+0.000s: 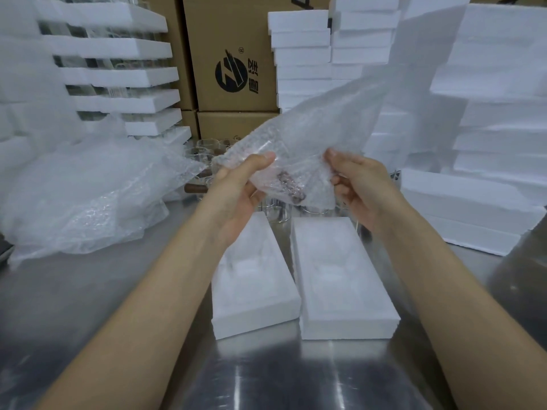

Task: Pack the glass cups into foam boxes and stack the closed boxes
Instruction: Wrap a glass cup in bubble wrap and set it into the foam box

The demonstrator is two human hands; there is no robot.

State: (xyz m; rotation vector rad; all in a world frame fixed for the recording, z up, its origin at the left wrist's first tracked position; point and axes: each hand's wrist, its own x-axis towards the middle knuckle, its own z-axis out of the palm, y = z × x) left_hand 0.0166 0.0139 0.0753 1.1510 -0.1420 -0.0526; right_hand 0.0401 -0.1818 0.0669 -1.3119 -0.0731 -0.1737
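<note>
The main risk from here seems to lie with the glass cups (pixel 277 213). They stand close together on the surface (pixel 88 291), just behind the two open foam boxes (pixel 340 276); the bubble wrap (pixel 310 128) hangs above them and partly hides them. A hand that comes down without a clear look could knock one cup against another; glass on this shiny metal top would probably chip. The wrap also looks thin and slippery, and it is held only near its lower edge; if one side slips, the sheet may fall over the cups or cover the hollows of the boxes. A brown shape shows through the wrap between the hands; it cannot be told whether it is inside the wrap or is a cup handle behind it; if a cup is inside, a slip would drop it.

The left hand (pixel 236 187) is raised with its palm turned inward and its thumb on top, pinching one edge of the wrap; the right hand (pixel 358 184) mirrors it, thumb and curled fingers gripping the other side; both forearms reach forward over the boxes. The boxes lie side by side and open; no cup can be made out in them; stacks of foam boxes (pixel 488 84) stand at the right.
</note>
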